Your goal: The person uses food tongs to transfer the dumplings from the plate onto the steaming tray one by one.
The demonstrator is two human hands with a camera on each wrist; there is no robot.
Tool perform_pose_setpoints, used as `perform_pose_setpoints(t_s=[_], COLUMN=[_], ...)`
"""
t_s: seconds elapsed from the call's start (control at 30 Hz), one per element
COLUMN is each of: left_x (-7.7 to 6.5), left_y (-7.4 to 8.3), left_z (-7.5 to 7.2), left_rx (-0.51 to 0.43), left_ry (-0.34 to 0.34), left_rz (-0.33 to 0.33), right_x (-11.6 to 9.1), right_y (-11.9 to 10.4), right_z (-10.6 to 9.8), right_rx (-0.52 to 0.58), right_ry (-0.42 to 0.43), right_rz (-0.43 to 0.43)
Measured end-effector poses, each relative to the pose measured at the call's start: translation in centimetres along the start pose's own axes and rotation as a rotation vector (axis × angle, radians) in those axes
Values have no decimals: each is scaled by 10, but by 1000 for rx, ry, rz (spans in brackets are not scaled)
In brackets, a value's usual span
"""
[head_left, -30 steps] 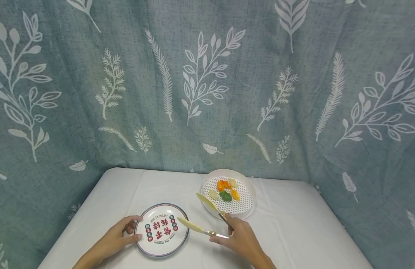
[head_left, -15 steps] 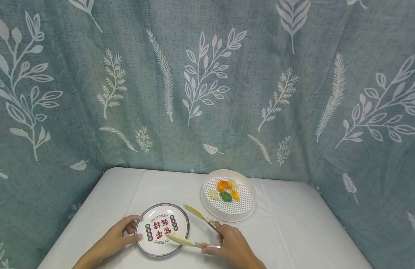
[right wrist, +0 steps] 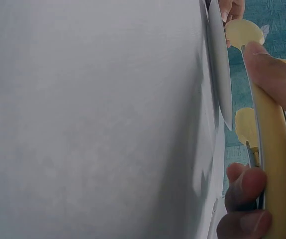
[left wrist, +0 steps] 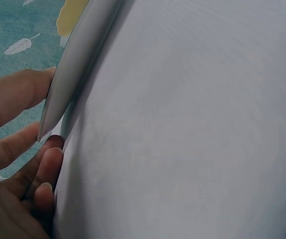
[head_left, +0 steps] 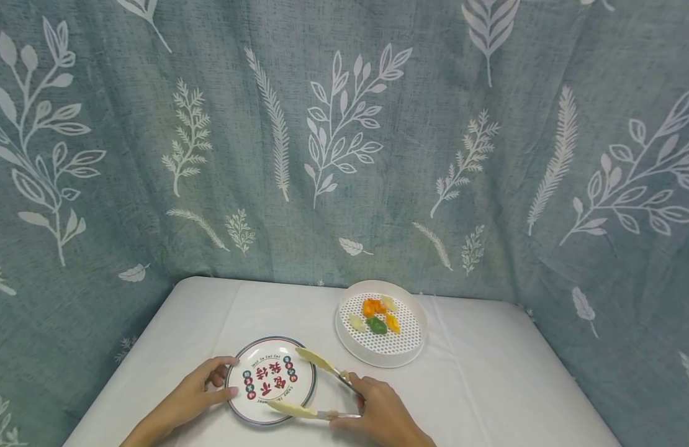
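A white plate (head_left: 270,380) with red characters and a dark rim lies on the table. At its left edge my left hand (head_left: 193,391) grips the rim with thumb and fingers; the left wrist view shows the fingers at the plate's edge (left wrist: 78,64). My right hand (head_left: 375,410) holds a pair of yellow-tipped tongs (head_left: 291,408), their two arms spread apart. Both tips are over the right part of the plate, with nothing between them. In the right wrist view, thumb and fingers curl around the tongs' yellow handle (right wrist: 277,169).
Behind and to the right stands a round white perforated tray (head_left: 347,340). Several pieces lie in it: orange ones (head_left: 369,308), a green one (head_left: 377,325), a yellow one (head_left: 393,323) and pale ones (head_left: 357,322). A leaf-patterned curtain (head_left: 233,155) surrounds the white table (head_left: 478,360).
My right hand has brought the tongs left and toward me, from beside the tray to over the plate, and their arms have spread wider. My left hand stays at the rim.
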State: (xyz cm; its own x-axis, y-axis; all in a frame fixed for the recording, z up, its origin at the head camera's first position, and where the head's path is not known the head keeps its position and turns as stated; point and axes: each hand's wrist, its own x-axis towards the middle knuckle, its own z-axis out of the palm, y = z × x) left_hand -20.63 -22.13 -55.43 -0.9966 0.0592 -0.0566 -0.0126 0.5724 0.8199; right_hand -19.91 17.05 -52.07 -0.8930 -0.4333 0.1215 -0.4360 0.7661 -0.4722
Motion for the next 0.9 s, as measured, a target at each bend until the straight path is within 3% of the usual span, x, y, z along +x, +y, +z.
perform_pose_setpoints(t_s=[0.47,0.9], left_x=[0,-1], left_y=[3,4], left_z=[0,-1], left_rx=[-3,20], left_ry=[1,1], left_rz=[-3,-11], right_x=[1,1], right_y=[1,3], right_z=[1,5], right_rx=[-82,-186], right_ry=[-55,-24], right_rz=[34,20])
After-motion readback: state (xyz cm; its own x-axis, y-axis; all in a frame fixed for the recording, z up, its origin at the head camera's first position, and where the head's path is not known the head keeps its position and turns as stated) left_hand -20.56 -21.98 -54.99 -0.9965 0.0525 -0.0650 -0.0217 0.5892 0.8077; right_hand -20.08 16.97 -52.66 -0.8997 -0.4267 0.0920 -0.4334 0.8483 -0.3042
